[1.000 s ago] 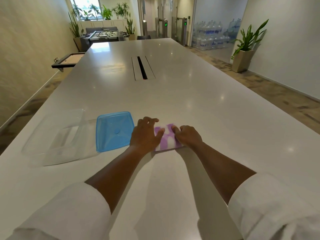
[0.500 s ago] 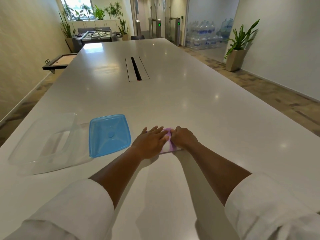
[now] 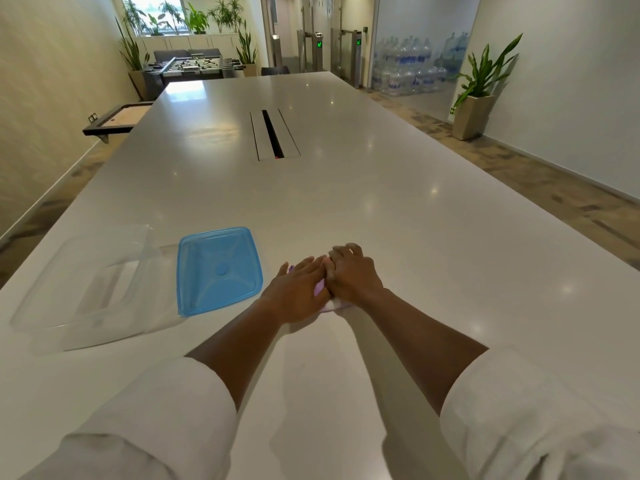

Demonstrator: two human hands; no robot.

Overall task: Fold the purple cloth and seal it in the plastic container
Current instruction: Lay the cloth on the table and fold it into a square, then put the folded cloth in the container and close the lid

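Note:
The purple cloth point(image 3: 320, 288) lies folded small on the white table point(image 3: 398, 216), almost wholly hidden under my hands; only a sliver shows between them. My left hand point(image 3: 299, 291) rests flat on its left part, fingers straight and together. My right hand point(image 3: 353, 273) presses on its right part with the fingers bent. A clear plastic container point(image 3: 55, 306) stands open at the left. Its blue lid point(image 3: 218, 270) lies flat on the table between the container and my left hand, touching the container's right side.
A cable slot point(image 3: 274, 135) runs along the middle of the table farther out. The table's left edge is close beyond the container. A potted plant point(image 3: 474, 98) and stacked water bottles point(image 3: 412, 69) stand on the floor to the right.
The cloth has been folded smaller and my hands have come together on top of it, covering nearly all of it. My view has shifted slightly.

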